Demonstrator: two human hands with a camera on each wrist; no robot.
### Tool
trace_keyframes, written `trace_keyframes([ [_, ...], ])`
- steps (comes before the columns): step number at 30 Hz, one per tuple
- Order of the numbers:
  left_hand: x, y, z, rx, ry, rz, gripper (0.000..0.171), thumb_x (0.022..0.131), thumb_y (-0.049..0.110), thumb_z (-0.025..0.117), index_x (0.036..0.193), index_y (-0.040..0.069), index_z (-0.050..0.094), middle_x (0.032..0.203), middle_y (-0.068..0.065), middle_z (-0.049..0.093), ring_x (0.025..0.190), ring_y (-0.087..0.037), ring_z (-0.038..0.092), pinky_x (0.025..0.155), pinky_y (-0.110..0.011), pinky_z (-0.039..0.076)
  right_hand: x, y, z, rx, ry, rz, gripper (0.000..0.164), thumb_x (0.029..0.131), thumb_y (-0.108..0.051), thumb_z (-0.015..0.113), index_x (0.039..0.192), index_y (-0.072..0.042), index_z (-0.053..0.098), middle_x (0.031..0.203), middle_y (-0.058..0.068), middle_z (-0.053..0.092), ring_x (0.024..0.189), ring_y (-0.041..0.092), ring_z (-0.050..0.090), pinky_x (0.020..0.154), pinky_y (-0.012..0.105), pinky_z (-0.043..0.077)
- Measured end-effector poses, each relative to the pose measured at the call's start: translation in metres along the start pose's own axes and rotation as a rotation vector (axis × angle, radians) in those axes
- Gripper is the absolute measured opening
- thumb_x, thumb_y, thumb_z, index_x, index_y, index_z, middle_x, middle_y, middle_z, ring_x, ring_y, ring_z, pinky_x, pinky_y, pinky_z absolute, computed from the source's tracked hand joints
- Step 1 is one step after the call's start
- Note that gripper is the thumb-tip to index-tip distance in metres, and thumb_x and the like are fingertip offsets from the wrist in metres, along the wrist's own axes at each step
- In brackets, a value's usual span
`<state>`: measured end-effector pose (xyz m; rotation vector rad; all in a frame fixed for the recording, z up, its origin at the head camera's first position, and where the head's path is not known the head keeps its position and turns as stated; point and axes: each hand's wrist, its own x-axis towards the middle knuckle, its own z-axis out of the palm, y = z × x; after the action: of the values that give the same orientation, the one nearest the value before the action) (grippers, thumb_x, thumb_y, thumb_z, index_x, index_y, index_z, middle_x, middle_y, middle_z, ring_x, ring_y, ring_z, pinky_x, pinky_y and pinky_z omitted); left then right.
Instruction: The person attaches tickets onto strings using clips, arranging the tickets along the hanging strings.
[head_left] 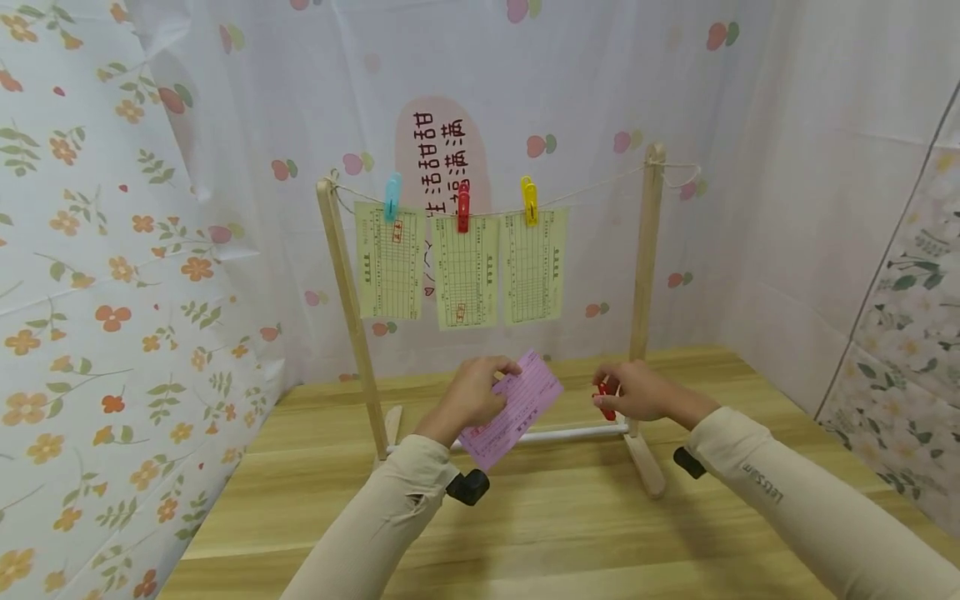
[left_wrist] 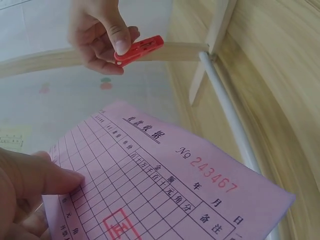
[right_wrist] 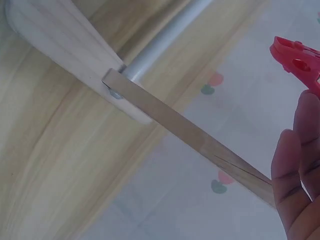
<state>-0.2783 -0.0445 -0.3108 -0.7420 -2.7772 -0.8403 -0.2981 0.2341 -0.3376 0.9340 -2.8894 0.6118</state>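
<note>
My left hand (head_left: 478,390) pinches a pink receipt slip (head_left: 517,408) by its edge, thumb on the printed face in the left wrist view. The slip is tilted, with a red serial number on it. To the right, my right hand (head_left: 643,392) holds a red clothespin (head_left: 606,402) between thumb and fingers, near the right post. In the right wrist view the red clothespin (right_wrist: 300,62) shows only partly, by the fingertips. Behind the hands, three yellow-green slips hang from a string: one by a blue clothespin (head_left: 392,197), one by a red, one by a yellow clothespin (head_left: 529,200).
The string (head_left: 592,183) runs between a left wooden post (head_left: 348,308) and a right wooden post (head_left: 647,267). A white rod (head_left: 573,434) joins the posts low down, above the wood-grain table (head_left: 570,533). A patterned curtain (head_left: 300,100) hangs behind.
</note>
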Motion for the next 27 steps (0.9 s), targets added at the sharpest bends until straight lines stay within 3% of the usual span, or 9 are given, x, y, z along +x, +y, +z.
trace_keyframes([
  [5,0.005,0.006,-0.003,-0.009,0.016,0.013,0.043,0.073,-0.006,0.058,0.112,0.012,0.062,0.111,-0.002,0.061,0.078,-0.009,0.059,0.055,-0.019,0.047,0.001,-0.004,-0.009,-0.013,0.051,-0.021,0.025,0.085,-0.019,0.064,0.099,0.0,0.058,0.08,0.001,0.063,0.069,0.014,0.058,0.062,0.033,0.05],
  [11,0.009,0.012,-0.007,-0.016,0.02,0.003,0.044,0.073,-0.007,0.058,0.113,0.012,0.061,0.113,-0.001,0.06,0.081,-0.011,0.06,0.057,-0.019,0.048,0.004,-0.009,-0.016,-0.025,0.069,-0.04,0.018,0.084,-0.014,0.064,0.096,-0.002,0.059,0.078,-0.001,0.061,0.066,0.011,0.056,0.059,0.03,0.048],
  [20,0.019,0.022,-0.011,-0.045,0.019,0.0,0.045,0.073,-0.006,0.058,0.113,0.013,0.062,0.11,-0.002,0.061,0.085,-0.013,0.062,0.059,-0.018,0.048,0.007,-0.012,-0.031,-0.021,0.066,-0.008,0.029,0.085,-0.015,0.062,0.105,0.005,0.057,0.083,0.004,0.062,0.073,0.017,0.059,0.065,0.036,0.05],
  [27,0.026,0.028,-0.011,-0.068,0.044,-0.007,0.047,0.072,-0.007,0.057,0.114,0.014,0.061,0.109,-0.001,0.061,0.08,-0.011,0.06,0.055,-0.018,0.048,0.008,-0.012,-0.044,-0.02,0.092,0.004,0.026,0.085,-0.013,0.062,0.103,0.004,0.058,0.083,0.002,0.06,0.073,0.016,0.058,0.067,0.037,0.049],
])
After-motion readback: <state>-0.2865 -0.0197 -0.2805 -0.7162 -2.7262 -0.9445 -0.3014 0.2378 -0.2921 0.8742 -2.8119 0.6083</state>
